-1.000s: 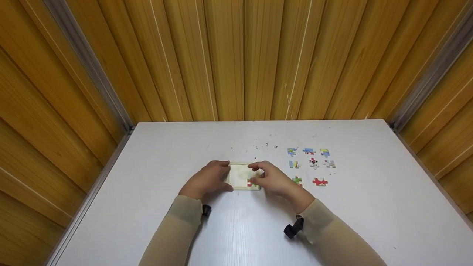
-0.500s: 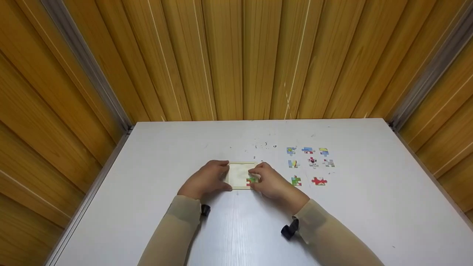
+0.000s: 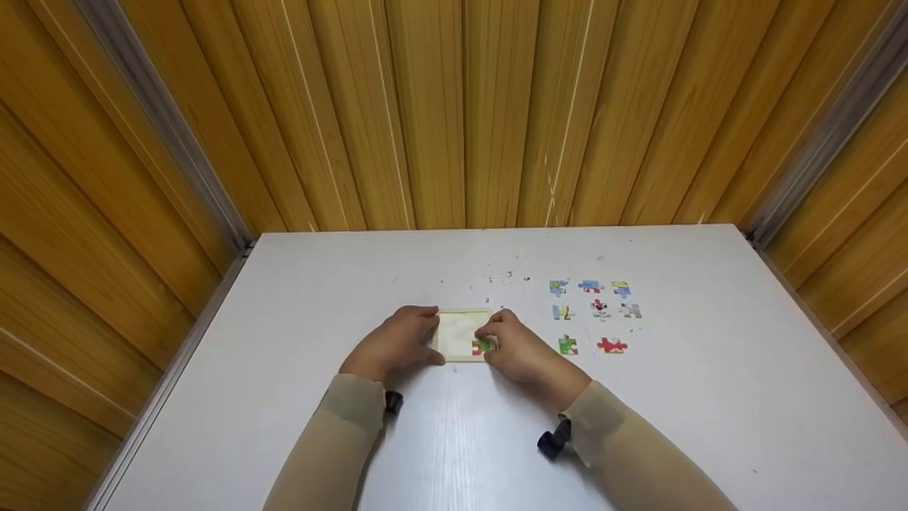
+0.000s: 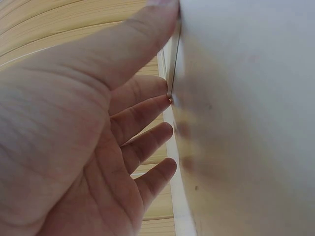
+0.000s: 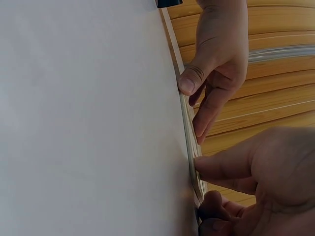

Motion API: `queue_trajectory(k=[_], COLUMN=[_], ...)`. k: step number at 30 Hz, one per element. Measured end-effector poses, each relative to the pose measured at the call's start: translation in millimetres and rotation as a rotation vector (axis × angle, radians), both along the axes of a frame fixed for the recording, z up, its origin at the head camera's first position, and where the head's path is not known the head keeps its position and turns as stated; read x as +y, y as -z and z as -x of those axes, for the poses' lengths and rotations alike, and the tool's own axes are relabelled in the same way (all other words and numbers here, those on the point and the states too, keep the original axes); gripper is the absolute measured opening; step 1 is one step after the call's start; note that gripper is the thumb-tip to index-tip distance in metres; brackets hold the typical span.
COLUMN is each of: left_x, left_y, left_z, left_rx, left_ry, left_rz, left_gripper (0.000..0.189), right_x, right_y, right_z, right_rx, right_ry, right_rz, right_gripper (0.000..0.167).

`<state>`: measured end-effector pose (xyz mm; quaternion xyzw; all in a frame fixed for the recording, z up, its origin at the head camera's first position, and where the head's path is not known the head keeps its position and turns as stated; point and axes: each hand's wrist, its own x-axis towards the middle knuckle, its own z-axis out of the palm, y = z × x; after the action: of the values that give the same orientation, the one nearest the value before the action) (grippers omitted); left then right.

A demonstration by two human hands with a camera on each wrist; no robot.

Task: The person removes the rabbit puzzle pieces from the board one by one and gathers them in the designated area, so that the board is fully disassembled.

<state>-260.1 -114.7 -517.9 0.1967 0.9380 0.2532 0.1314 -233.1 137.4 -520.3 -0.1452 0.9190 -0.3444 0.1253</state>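
A small pale wooden puzzle frame (image 3: 457, 325) lies flat on the table. My left hand (image 3: 394, 341) holds its left side, with the thumb at the near corner and fingertips at the far corner. In the left wrist view, the lower fingers of this hand (image 4: 93, 142) are spread beside the frame's edge. At the frame's near right corner sits a red and green puzzle piece (image 3: 479, 347). My right hand (image 3: 521, 350) pinches this piece between thumb and index finger, covering part of it and the frame's right side. The right wrist view shows that thumb (image 5: 226, 162) at the frame's rim.
Right of the frame, several loose puzzle pieces lie in rough rows, among them a green one (image 3: 568, 345), a red one (image 3: 612, 345) and a white one with a face (image 3: 600, 308). Dark specks mark the white table (image 3: 340, 277). Wood-patterned walls (image 3: 440, 113) enclose it.
My right thumb and index finger have come down and closed in on the piece at the frame's near right corner. The left hand stays in place on the frame.
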Motion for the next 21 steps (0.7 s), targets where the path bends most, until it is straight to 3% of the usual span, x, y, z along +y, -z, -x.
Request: queue_trajectory(k=[9, 21], left_x=[-2.5, -0.6], left_y=[-1.4, 0.1], left_z=[0.1, 0.3], left_rx=[-0.012, -0.038], left_ry=[-0.002, -0.04], left_rz=[-0.029, -0.025], left_gripper=[0.07, 0.074], right_x=[-2.1, -3.3], right_y=[1.9, 3.4], right_z=[3.2, 1.1], right_rx=[-0.044, -0.024], right_ry=[0.018, 0.057], right_rz=[0.014, 0.032], right_gripper=[0.038, 0.039])
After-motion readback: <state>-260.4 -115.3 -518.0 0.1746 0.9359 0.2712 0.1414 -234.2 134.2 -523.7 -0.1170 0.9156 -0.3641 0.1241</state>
